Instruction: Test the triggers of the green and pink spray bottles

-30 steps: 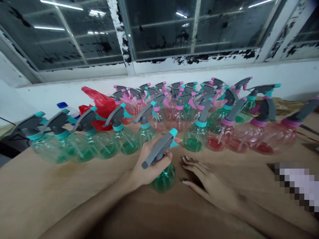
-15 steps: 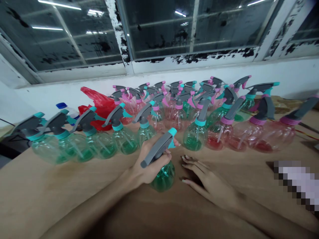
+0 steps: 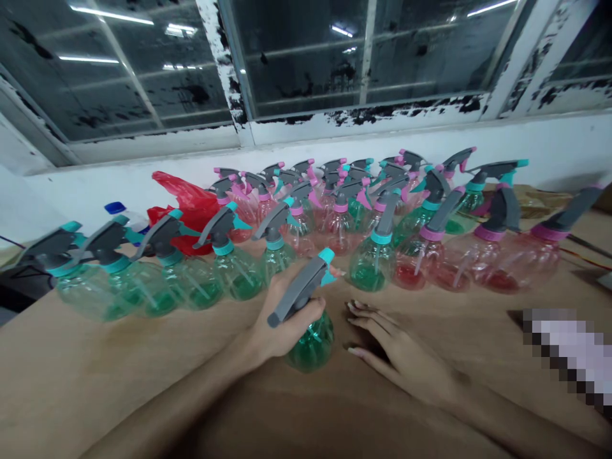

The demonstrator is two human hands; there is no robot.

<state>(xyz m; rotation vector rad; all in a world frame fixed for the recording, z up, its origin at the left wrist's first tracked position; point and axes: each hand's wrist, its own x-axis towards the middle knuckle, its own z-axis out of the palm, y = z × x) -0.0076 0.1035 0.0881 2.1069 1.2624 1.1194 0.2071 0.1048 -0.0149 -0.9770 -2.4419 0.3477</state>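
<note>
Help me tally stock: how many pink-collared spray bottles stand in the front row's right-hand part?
3: the left bottle, beside a teal-collared one; the middle bottle; and the right bottle, at the row's end. None looks hidden.

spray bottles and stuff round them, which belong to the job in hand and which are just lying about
In the work:
green spray bottle, gripped by left hand
spray bottles lined up behind

Apparently just lying about:
red plastic bag
blue-capped bottle
brown wrapping

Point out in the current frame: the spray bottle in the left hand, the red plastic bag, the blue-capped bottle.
Spray bottle in the left hand [image 3: 312, 347]: head view, on its green lower body.
Red plastic bag [image 3: 191, 197]: head view, on its crumpled upper part.
Blue-capped bottle [image 3: 115, 208]: head view, on the cap.
</note>
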